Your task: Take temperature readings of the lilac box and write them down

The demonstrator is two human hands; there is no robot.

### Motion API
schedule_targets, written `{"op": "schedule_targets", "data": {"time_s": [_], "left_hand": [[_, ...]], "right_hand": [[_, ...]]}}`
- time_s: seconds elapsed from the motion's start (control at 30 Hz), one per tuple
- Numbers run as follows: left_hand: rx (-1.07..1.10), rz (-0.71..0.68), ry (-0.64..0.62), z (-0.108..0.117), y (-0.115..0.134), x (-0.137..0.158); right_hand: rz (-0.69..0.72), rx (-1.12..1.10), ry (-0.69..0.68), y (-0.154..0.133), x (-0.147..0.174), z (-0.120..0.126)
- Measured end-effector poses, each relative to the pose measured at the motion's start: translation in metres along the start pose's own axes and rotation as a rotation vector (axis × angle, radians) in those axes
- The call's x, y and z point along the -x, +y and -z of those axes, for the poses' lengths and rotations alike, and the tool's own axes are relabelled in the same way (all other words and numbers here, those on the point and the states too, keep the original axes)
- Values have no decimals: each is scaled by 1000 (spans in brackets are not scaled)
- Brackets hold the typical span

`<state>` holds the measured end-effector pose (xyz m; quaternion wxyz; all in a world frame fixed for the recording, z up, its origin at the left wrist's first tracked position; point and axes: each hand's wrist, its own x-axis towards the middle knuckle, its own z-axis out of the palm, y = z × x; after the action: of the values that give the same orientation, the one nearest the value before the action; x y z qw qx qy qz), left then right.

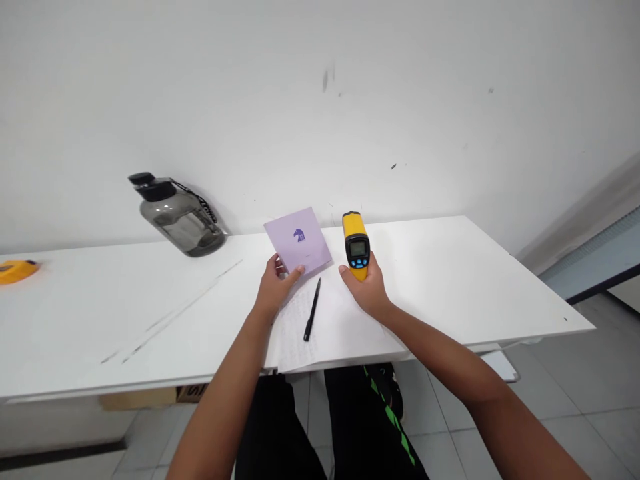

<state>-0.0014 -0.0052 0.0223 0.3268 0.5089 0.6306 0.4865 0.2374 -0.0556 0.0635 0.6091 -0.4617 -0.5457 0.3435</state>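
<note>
My left hand (277, 285) grips the lower edge of a light purple card or booklet (305, 241) with a dark horse-head emblem, thumb in front and fingers behind. In my right hand (369, 287) is a yellow and black infrared thermometer (357, 244), held by its handle, with its small screen and blue buttons facing me. A black pen (313, 310) lies between my forearms on sheets of paper (295, 340), the left part of which carries faint handwriting. The thermometer's trigger side is hidden from view.
A grey see-through water bottle (183, 220) with a black cap and strap stands by the wall, left of the card. At the far left edge is a yellow tool (17, 271), partly cut off. The white table (480, 280) ends on the right; a cardboard box (140, 399) is beneath it.
</note>
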Motion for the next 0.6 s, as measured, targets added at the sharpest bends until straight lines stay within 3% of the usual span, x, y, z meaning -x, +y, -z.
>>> {"op": "schedule_targets", "data": {"time_s": [0.6], "left_hand": [[-4,-22,-11,0,-3,-2]], "right_hand": [[-38,13,-6,2,0,0]]}}
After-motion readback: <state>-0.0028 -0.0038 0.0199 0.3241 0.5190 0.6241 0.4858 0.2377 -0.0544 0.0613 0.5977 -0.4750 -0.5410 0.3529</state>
